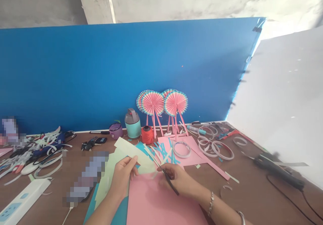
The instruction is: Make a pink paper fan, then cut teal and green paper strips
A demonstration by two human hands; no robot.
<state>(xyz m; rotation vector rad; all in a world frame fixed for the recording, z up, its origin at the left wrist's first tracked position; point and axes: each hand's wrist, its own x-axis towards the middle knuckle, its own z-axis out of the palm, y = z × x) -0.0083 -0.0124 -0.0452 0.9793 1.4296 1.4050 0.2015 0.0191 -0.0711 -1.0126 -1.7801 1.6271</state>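
My left hand [126, 171] pinches a wide pale green paper strip [135, 154] between thumb and fingers, its far end slanting up to the left. In my right hand [176, 179] is a pair of scissors [170, 182], dark-handled and seen nearly edge-on, with its narrow blades pointing at the strip's right end. Whether the blades touch the paper I cannot tell. Below both hands lies a pink paper sheet [161, 204]. Pale green sheets [107, 178] and blue paper [119, 213] show at its left. Thin blue and cream strips [164, 149] are scattered just beyond my hands.
Pink pleated paper fans [152, 103] stand against the blue partition [101, 76]. Before it are a turquoise flask [133, 129], a red spool [147, 135] and a purple pot [115, 130]. Tape rings [222, 150] and a corded black tool [280, 172] lie right; a power strip [25, 201] lies left.
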